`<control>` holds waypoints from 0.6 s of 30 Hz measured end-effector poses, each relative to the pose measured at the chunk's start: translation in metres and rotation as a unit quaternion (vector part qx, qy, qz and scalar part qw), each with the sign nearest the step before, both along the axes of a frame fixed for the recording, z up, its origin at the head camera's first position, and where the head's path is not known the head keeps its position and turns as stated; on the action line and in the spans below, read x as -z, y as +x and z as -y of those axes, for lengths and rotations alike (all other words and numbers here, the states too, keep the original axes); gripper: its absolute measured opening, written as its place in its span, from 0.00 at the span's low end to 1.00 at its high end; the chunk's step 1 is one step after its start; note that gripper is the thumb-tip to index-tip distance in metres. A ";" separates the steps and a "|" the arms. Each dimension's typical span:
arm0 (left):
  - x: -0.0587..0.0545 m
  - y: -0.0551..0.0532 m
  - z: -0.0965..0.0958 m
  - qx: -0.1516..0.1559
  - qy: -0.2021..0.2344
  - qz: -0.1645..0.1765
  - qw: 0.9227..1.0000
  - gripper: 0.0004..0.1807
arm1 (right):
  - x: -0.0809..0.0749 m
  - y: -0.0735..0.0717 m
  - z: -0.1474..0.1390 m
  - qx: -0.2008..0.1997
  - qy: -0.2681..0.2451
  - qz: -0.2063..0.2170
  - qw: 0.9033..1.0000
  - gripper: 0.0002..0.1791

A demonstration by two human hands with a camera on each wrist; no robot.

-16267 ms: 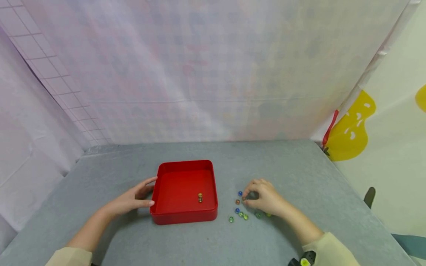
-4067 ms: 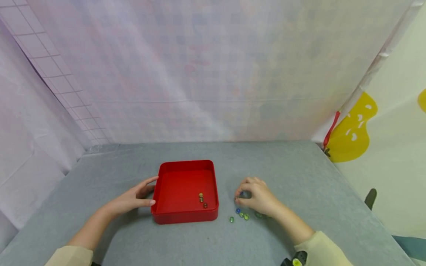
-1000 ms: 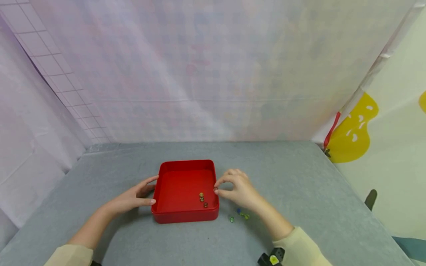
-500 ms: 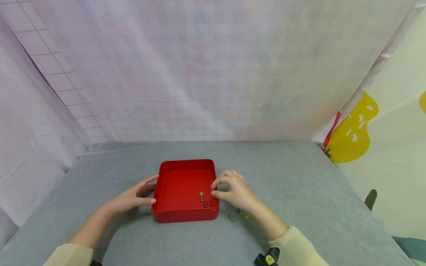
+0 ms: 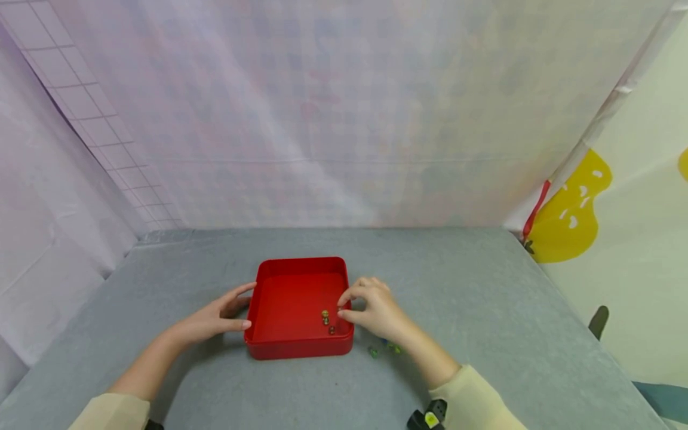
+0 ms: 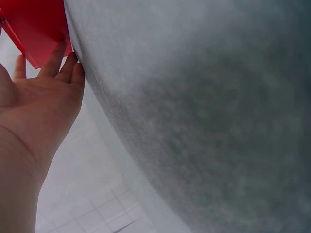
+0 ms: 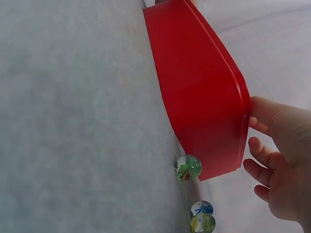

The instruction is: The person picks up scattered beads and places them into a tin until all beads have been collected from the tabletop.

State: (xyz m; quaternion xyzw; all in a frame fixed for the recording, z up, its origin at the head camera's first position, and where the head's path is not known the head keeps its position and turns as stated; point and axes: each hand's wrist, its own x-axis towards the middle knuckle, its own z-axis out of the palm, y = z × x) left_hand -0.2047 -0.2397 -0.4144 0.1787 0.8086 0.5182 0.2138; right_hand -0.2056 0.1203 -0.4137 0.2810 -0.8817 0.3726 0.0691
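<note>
A square red box (image 5: 301,349) stands on the grey table. Three amber-brown marbles (image 5: 331,329) lie on its floor near the right side. My left hand (image 5: 215,319) rests against the box's left wall, thumb and fingers extended; the left wrist view shows those fingers along the wall. Over the right rim, my right hand (image 5: 376,307) has thumb and forefinger bent together, pinching a small brownish marble (image 5: 340,309) that is barely visible. In the right wrist view those fingertips are hidden behind the box. On the table by the box sits a green marble (image 7: 188,167).
Beside the green marble are a blue marble (image 7: 201,208) and a yellow-green marble (image 7: 203,223), partly under the right forearm in the head view. White patterned sheets (image 5: 333,119) hang behind the table and at both sides.
Since 16.3 s ago, a third marble has come into the box. From the loose marbles, my right hand has carried a brownish one left over the rim. The left hand stays put.
</note>
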 end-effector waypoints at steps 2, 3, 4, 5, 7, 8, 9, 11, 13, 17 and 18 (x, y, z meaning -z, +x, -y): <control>0.000 0.000 0.000 0.000 0.001 0.001 1.000 0.43 | 0.001 0.000 0.000 0.000 0.001 0.002 1.000 0.07; 0.000 0.000 0.000 0.000 0.001 0.001 1.000 0.43 | 0.001 0.000 0.001 0.001 0.002 0.001 1.000 0.07; -0.001 0.000 0.000 0.000 0.001 0.001 1.000 0.43 | 0.001 0.000 0.001 0.001 0.003 0.001 1.000 0.07; -0.001 0.000 0.000 0.000 0.001 0.001 1.000 0.43 | 0.001 0.000 0.001 0.001 0.004 -0.001 1.000 0.07; -0.001 0.000 0.000 0.000 0.000 0.001 1.000 0.43 | 0.002 0.000 0.001 0.002 0.005 -0.003 1.000 0.07; -0.001 0.000 0.000 0.000 0.000 0.001 1.000 0.43 | 0.002 0.000 0.002 0.002 0.005 -0.005 1.000 0.07; -0.001 0.000 0.000 0.000 -0.001 0.001 1.000 0.43 | 0.002 0.000 0.002 0.002 0.005 -0.005 1.000 0.07; -0.001 0.001 0.000 0.001 -0.001 0.001 1.000 0.43 | 0.002 0.000 0.002 0.002 0.004 -0.004 1.000 0.07; -0.001 0.001 0.000 0.002 0.000 0.002 1.000 0.43 | 0.002 0.001 0.002 0.002 0.004 -0.002 1.000 0.07; -0.002 0.001 -0.001 0.000 -0.003 0.004 1.000 0.43 | 0.001 0.001 0.003 0.004 0.003 0.000 1.000 0.06; -0.002 0.001 -0.001 -0.001 -0.004 0.005 1.000 0.43 | 0.001 0.001 0.003 0.003 0.002 0.000 1.000 0.06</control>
